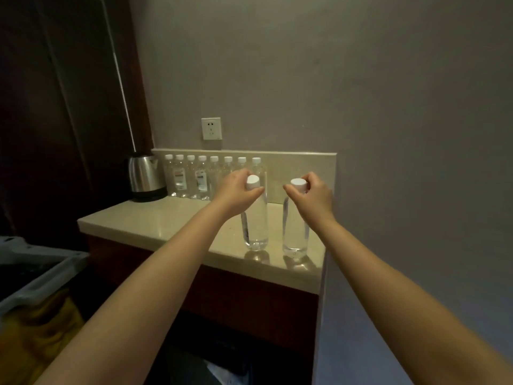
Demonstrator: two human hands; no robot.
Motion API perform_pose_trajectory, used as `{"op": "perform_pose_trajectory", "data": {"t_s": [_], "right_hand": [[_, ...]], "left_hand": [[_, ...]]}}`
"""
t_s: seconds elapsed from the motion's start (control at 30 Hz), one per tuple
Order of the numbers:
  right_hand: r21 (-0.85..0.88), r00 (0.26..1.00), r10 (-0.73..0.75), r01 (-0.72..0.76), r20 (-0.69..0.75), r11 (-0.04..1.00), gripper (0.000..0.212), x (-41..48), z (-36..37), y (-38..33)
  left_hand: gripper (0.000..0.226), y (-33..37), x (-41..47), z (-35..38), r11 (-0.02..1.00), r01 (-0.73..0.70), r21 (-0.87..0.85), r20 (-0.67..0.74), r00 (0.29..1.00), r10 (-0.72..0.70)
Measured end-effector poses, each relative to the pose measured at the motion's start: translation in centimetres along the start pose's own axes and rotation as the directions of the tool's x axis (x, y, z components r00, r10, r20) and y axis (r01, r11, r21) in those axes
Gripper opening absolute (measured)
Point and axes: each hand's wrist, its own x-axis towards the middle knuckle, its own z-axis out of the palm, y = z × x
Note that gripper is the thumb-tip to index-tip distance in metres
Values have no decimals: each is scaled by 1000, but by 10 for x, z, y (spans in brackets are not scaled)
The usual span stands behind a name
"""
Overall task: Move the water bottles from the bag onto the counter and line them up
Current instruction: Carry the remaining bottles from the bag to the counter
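each hand, left [236, 194] and right [312, 197], has its grip clenched round a water bottle's neck, left bottle [256, 226] and right bottle [295, 232] upright on the desk [166, 220].

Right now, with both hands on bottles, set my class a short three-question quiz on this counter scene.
1. True or false: the left hand and right hand each grip a bottle near its cap.
2. What appliance stands at the left end of the bottle row?
A) toaster B) kettle C) microwave
3. Fill in: the wall socket has ____ plugged into it.

Key:
1. True; the left bottle and right bottle stand upright near the front edge of the counter.
2. B, the kettle.
3. nothing
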Motion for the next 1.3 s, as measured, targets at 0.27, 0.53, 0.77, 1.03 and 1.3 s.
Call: {"op": "perform_pose_trajectory", "data": {"t_s": [0.27, 0.53, 0.77, 1.03, 1.3], "right_hand": [[-131, 996, 82, -83, -17, 988, 31, 68, 69, 26], [-164, 980, 161, -178, -115, 970, 29, 122, 98, 65], [-123, 972, 80, -109, -220, 986, 33, 112, 124, 83], [-170, 985, 150, -163, -86, 972, 62, 81, 116, 109], [-202, 937, 284, -244, 205, 949, 62, 67, 104, 132]], "left_hand": [[45, -58, 102, 57, 999, 24, -36, 91, 996, -21], [24, -73, 165, 105, 971, 65, -231, 61, 997, -52], [39, -96, 155, 137, 896, 145, -419, -9, 986, -164], [71, -118, 113, 158, 949, 243, -202, 157, 964, -213], [50, -130, 127, 179, 923, 242, -299, 277, 948, -159]]}}
